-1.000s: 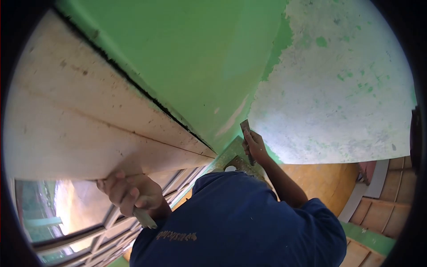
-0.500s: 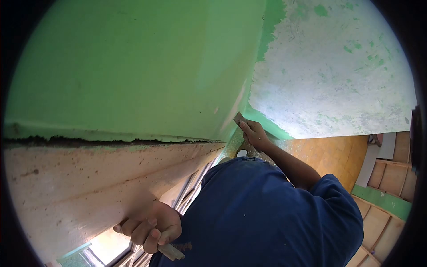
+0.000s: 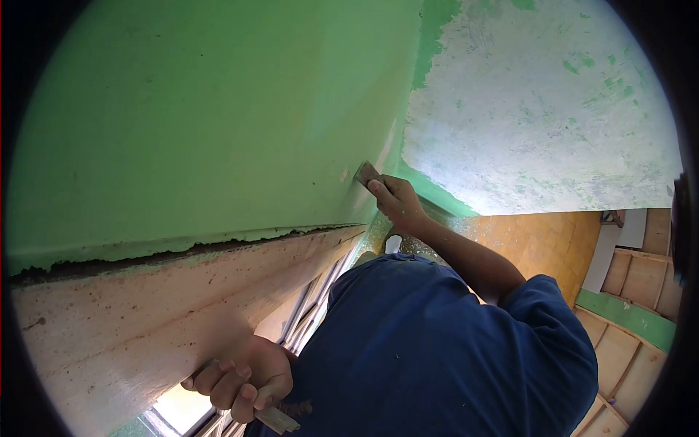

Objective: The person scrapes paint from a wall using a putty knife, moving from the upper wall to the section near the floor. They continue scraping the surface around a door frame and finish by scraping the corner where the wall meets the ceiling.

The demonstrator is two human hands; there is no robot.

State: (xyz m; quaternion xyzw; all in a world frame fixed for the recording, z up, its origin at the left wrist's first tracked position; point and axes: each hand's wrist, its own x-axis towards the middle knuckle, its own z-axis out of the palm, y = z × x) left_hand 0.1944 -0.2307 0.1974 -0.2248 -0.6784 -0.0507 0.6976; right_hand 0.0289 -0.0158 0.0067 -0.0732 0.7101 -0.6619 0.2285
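My right hand is closed around a scraper, a small flat greyish blade. Its far edge lies against the green wall, close to the corner. Down at the lower left, my left hand has its fingers curled around a flat, pale strip that sticks out below the thumb; the rest of the strip is hidden in the palm. Behind that hand runs a pale, stained ledge under the green wall.
A second wall meets the green one at the right, mostly bare white with green flecks. A dark, ragged gap separates the green wall from the ledge. Below lie a yellowish floor with pale specks and wooden panels at the right.
My right hand and the scraper have moved left and a little up on the green wall. The view has tilted slightly. My left hand keeps its hold on the strip.
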